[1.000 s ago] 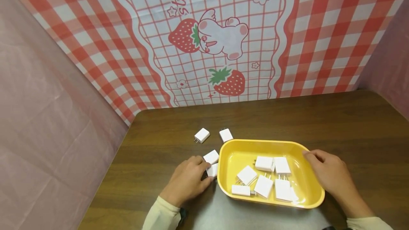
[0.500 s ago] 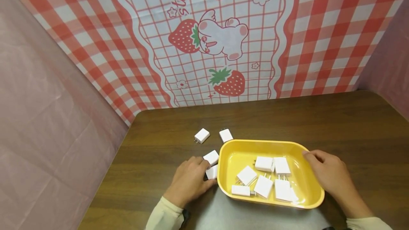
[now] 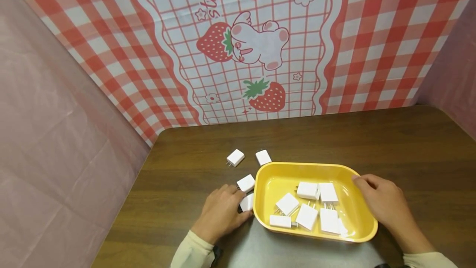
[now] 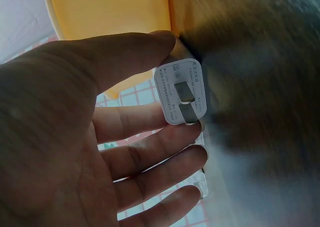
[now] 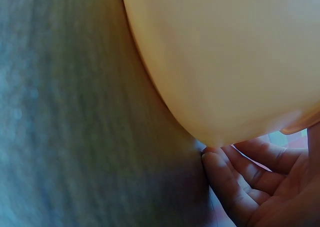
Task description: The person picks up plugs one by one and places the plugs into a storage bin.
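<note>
In the head view my left hand is at the left side of the yellow plastic tray. It pinches a white phone charger between thumb and index finger. The left wrist view shows that charger's printed end and two metal prongs facing the camera, with the other fingers spread below. Another charger lies just beyond the fingertips. My right hand holds the tray's right end, thumb over the rim and fingers against the outer wall. Several white chargers lie inside the tray.
Two more chargers lie on the brown wooden table farther back: one charger on the left, another charger close to the tray's back left corner. A red-checked strawberry cloth hangs behind the table, with a pink cloth at the left.
My left hand has shifted slightly toward me, and the charger at its fingertips has moved slightly with it. The right hand and the tray stay put.
</note>
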`<state>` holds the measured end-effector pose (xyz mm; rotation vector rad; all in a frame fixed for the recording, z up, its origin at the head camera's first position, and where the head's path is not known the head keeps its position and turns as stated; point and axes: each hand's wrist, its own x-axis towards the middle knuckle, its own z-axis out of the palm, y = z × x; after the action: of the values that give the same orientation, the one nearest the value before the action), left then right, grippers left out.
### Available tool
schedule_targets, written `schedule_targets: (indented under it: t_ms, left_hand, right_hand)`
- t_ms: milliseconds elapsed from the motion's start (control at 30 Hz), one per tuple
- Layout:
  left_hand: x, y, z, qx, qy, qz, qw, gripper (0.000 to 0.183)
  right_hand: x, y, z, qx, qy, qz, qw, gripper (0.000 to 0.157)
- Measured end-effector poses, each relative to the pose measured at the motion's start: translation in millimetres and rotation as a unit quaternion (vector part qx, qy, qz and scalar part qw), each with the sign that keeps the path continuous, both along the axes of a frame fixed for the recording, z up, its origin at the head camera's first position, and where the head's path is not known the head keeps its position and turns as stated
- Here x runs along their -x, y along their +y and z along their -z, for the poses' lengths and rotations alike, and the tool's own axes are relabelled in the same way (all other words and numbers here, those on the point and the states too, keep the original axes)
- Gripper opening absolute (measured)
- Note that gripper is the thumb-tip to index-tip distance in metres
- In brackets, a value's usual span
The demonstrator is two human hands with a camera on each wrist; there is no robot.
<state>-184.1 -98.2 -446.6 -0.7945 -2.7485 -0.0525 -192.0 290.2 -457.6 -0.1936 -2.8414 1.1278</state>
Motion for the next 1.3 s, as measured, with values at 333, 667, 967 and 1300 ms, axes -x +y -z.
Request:
schedule_targets:
  t_ms: [333, 667, 967, 1300]
  left_hand:
    - [-2.5, -0.2, -0.6, 0.01, 0.004, 0.0, 0.9999, 0.037]
    - [-4.5, -8.1, -4.9, -0.012, -0.025, -0.03, 0.9992, 0.036]
    - [-6.6, -12.1, -6.8, -0.04, -0.051, -0.045, 0.9969, 0.029]
    - [-5.8, -12.3, -8.8, -0.057, -0.052, -0.046, 0.9959, 0.033]
  right_hand:
    - [1.2, 0.8, 0.4, -0.007, 0.006, -0.006, 1.0, 0.052]
    - [1.2, 0.9, 1.1, -0.005, 0.007, -0.005, 1.0, 0.051]
    - [0.3, 1.6, 1.8, -0.008, -0.002, -0.009, 1.0, 0.053]
    - [0.7, 0.7, 2.0, -0.008, 0.01, -0.006, 1.0, 0.051]
